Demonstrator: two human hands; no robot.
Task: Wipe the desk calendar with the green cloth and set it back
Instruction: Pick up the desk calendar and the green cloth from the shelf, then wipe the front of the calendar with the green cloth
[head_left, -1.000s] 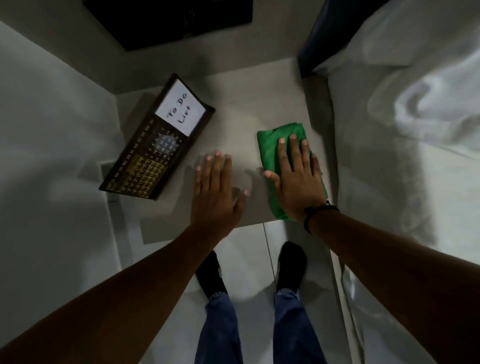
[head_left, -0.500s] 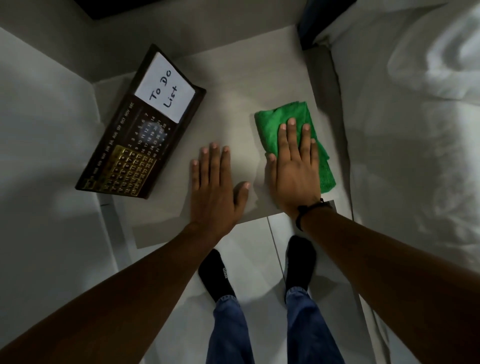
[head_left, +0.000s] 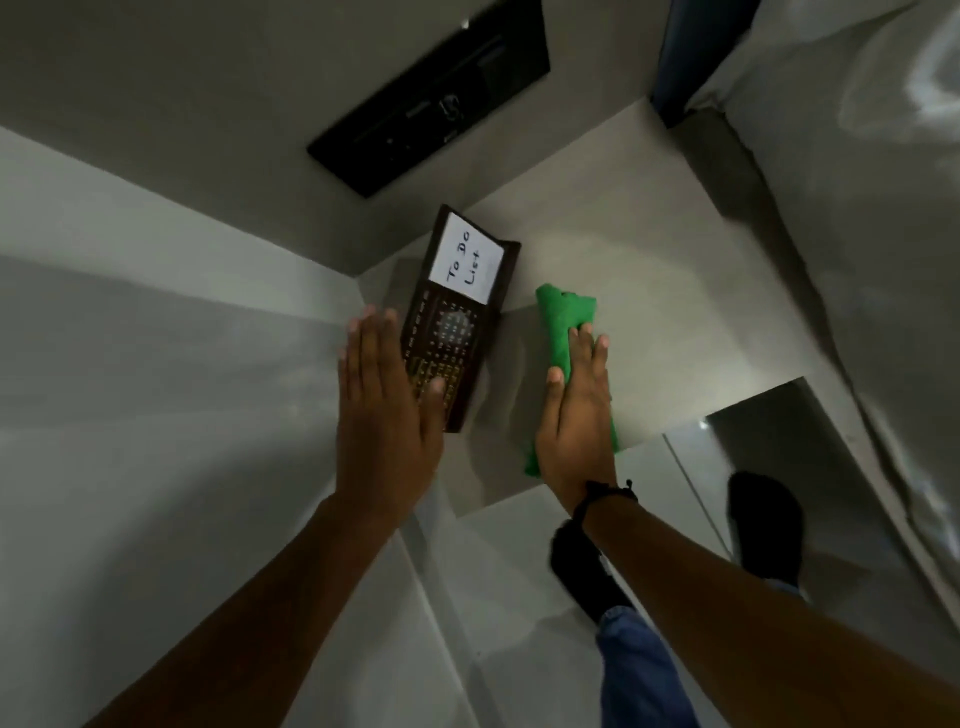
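Green cloth (head_left: 566, 332) is lying flat under the open right hand (head_left: 576, 421), and the open left hand (head_left: 387, 415) is hovering over the desk calendar (head_left: 457, 317) near the table's (head_left: 623, 249) edge, so a bump could be knocking it off.

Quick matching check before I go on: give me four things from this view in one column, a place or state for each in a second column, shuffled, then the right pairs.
Things:
1. green cloth
2. desk calendar
3. left hand
4. white note

Places or states:
A. reads "To Do List", on the far end of the dark board
B. open and flat, fingers straight, thumb over the calendar's near end
C. bunched on the tabletop under the right hand
D. dark board lying between the two hands

Pairs: 1-C, 2-D, 3-B, 4-A
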